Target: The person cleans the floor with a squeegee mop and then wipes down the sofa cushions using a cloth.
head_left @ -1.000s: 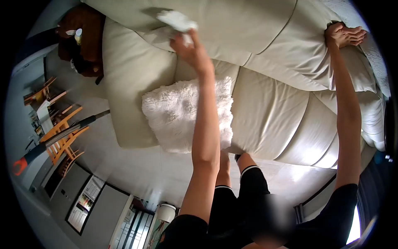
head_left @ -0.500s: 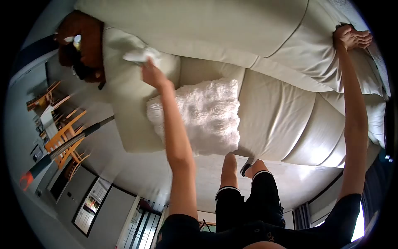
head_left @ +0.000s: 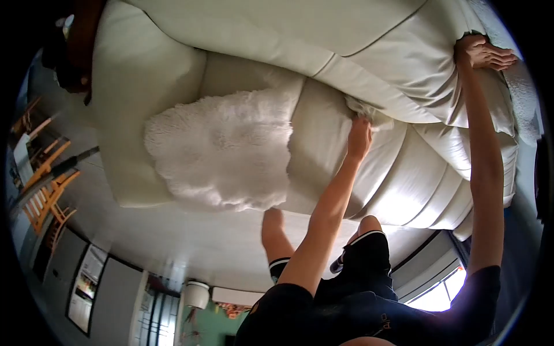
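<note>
A white cloth (head_left: pixel 365 108) is bunched in my left hand (head_left: pixel 360 139), pressed against the seat of the cream leather sofa (head_left: pixel 329 144), close to the foot of its backrest. The fingers are closed on the cloth. My right hand (head_left: pixel 483 53) rests on the top edge of the backrest at the upper right, its fingers stretched out and holding nothing. A fluffy white cover (head_left: pixel 222 150) lies on the seat, left of my left hand.
Past the sofa's left end are a brown piece of furniture (head_left: pixel 83 40), wooden chairs (head_left: pixel 49 187) and a dark pole (head_left: pixel 72 164). My legs stand on the pale floor (head_left: pixel 213 236) in front of the seat. A bright window (head_left: pixel 441 293) is at the lower right.
My left hand has moved with the cloth from the sofa's left end rightward, past the fluffy cover, to the seat. The view has shifted. My right hand stays on the backrest.
</note>
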The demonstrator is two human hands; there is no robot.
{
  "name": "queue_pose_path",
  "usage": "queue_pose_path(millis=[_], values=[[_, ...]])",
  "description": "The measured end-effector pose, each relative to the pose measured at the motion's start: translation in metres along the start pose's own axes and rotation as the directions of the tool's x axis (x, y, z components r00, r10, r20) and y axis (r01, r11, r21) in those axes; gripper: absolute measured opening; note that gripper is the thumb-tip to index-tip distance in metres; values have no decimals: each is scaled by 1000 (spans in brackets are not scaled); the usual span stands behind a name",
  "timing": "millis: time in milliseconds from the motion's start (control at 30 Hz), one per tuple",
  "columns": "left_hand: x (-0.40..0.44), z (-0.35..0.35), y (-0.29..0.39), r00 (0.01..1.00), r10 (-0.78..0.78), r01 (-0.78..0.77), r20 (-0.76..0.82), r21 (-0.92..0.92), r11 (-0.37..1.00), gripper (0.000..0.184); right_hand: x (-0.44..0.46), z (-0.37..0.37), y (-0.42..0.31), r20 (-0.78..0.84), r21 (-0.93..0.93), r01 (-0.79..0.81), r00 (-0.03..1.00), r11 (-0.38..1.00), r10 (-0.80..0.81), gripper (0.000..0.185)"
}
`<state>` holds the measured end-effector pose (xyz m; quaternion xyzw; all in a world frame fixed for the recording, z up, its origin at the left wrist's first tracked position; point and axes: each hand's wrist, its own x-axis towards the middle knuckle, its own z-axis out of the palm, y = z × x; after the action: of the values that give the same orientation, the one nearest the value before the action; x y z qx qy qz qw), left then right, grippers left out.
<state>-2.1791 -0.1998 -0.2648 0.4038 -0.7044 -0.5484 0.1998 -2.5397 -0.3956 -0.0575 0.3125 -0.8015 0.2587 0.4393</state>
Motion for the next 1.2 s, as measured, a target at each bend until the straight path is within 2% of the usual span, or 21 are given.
queue_pose_path(millis=[100,133,167,200,233,267,333,433,600,667,700,733,800,833,867,933,967,1033,1067,1133,1200], values=[[4,-12,9,978,209,-208,-6,44,977,12,5,3,3,-66,13,58,996,998,-57,84],[18,-9,-15,937,284,-280,-204,51,959,13,4,-1,3,-62,27,97,994,995,-95,86],[43,-54,-9,972,182,-187,-149,-20,982,14,7,18,23,-74,9,102,992,995,-101,81],[57,-74,-39,961,175,-146,-213,143,979,15,9,35,43,-86,-9,106,991,994,-106,79],[59,-103,-55,957,122,-109,-262,65,992,23,0,-18,-31,-119,-32,104,987,994,-107,73],[56,-123,-63,920,134,-32,-367,272,962,20,0,-19,-38,-115,-10,130,985,991,-130,73],[44,-126,-69,874,358,-97,-328,604,791,18,4,-17,-35,-122,20,123,985,992,-120,73],[-16,-106,-39,961,178,21,-211,699,715,18,9,-25,-26,-98,52,131,987,990,-126,76],[-152,-125,-32,962,64,143,-265,692,708,14,7,-43,-20,-26,119,167,986,979,-165,73],[-202,-134,-50,953,4,233,-303,743,628,15,8,-60,-13,77,129,306,945,943,-318,69],[-220,-141,-55,952,13,232,-306,750,619,15,17,-86,-5,389,151,253,873,956,-293,67],[-238,-149,-53,938,-65,315,-342,754,577,17,26,-113,4,662,137,198,711,971,-238,66],[-265,-152,-46,913,-140,399,-384,760,514,19,26,-156,9,700,236,721,339,652,-629,67],[-270,-150,-47,878,-222,476,-423,730,490,20,32,-172,17,699,126,896,224,425,-679,65],[-267,-149,-45,836,-299,549,-460,696,463,20,42,-177,20,694,120,891,240,438,-679,65],[-237,-138,-33,881,-174,449,-440,660,602,18,64,-175,21,736,298,877,40,377,-676,66],[-212,-133,-28,907,-76,351,-414,645,679,19,67,-171,26,729,296,876,50,381,-683,66],[-147,-131,6,933,209,88,-294,747,659,18,61,-162,39,437,591,668,206,452,-876,69],[-110,-126,14,922,252,60,-293,753,655,19,52,-155,41,443,598,662,196,452,-875,69],[-63,-115,-4,914,290,23,-285,749,662,21,38,-138,46,166,557,712,409,428,-897,65],[-23,-110,-18,918,272,38,-290,746,665,23,42,-138,44,220,564,690,404,454,-888,66]])
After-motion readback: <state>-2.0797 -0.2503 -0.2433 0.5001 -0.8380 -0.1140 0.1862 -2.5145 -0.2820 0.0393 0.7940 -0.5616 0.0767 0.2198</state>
